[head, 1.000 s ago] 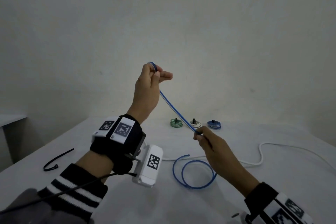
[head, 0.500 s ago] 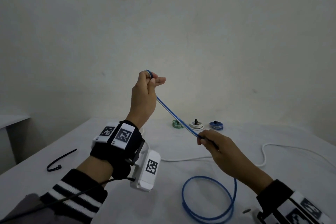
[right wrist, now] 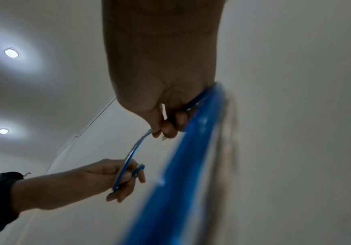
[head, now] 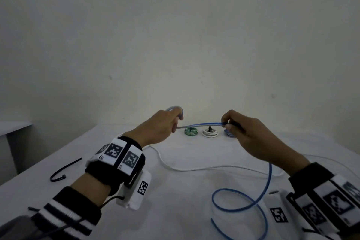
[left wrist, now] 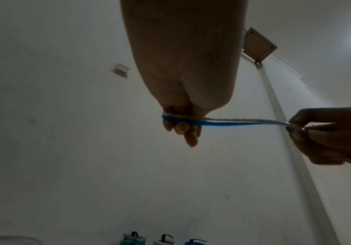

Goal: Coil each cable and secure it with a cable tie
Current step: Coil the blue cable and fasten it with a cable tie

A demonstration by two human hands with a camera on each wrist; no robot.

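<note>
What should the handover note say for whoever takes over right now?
Left hand: holds the blue cable wound round its fingers.
Right hand: pinches the same cable, stretched between the hands; the slack loops on the table.
Done: three tied coils, green, white and blue, at the far edge.
Left: finish winding the blue cable and tie it, probably with the black cable tie at the left; then the loose white cable.

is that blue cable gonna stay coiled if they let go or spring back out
Likely springs open somewhat: the blue cable lies in wide, rounded loops on the table, not limp folds. It looks flexible enough to wind, since it wraps the left hand's fingers. The span to the right hand bows gently, suggesting mild stiffness.
</note>
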